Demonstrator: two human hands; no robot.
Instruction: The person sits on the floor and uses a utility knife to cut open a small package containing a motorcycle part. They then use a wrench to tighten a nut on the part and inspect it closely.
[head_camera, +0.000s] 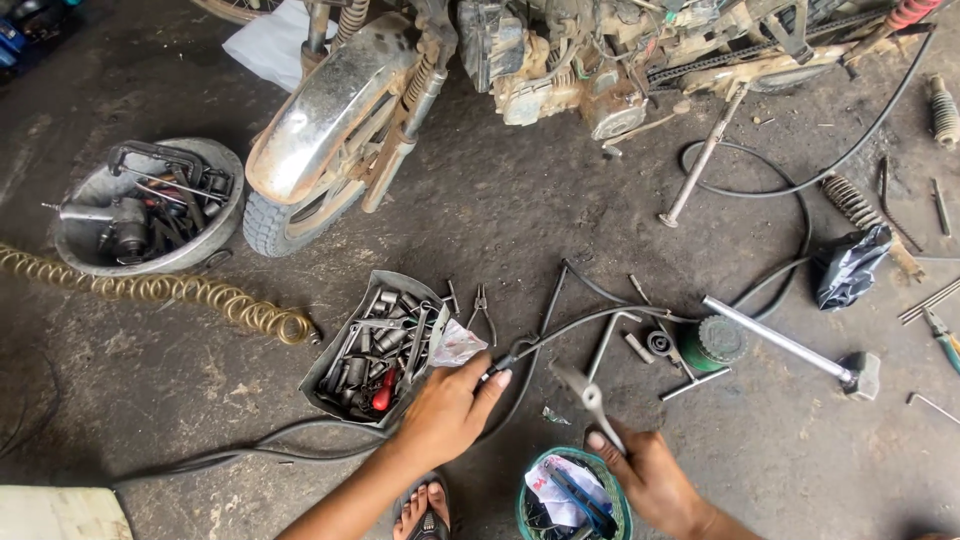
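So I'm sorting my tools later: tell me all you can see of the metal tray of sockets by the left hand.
The tray is a dented, grey sheet-metal box lying open on the concrete floor, set at a slant. It is packed with dull steel sockets and bits, plus one red-handled tool. A clear plastic bag lies at its right edge. The left hand rests at its lower right corner; a black cable passes just below it.

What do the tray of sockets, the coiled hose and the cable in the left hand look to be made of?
Tray of sockets: dull grey sheet metal, going by its bent, dented rim. Coiled hose: probably translucent yellowish plastic, since the spiral holds its shape. Cable, pinched by the left hand: matte black rubbery sheath, bending freely. The right hand holds a shiny metal tool.
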